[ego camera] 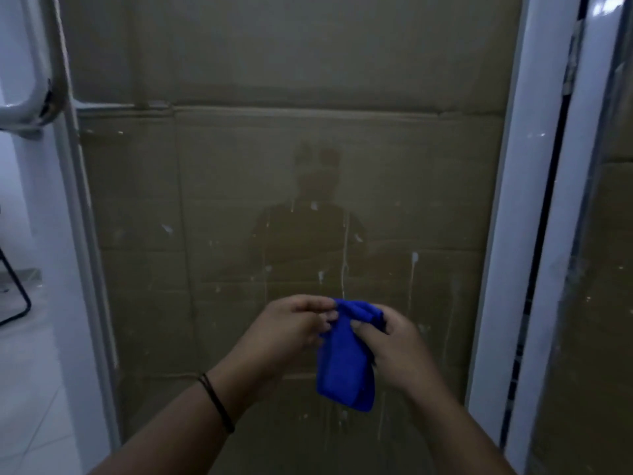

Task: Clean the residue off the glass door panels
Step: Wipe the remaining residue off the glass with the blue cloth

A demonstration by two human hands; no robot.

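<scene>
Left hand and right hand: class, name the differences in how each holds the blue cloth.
The left hand pinches the top edge of the blue cloth with its fingertips; the right hand wraps the folded top, its thumb pressed on the cloth's front. The left wrist wears a thin dark band; the right wrist is bare. Both have a grip on the same cloth before the glass panel.

I think this is a room in a home, or a small building under finishing: I see a white-framed glass door panel (291,200) with pale splatter marks, brown cardboard behind it, and a white tiled floor (30,389).
</scene>
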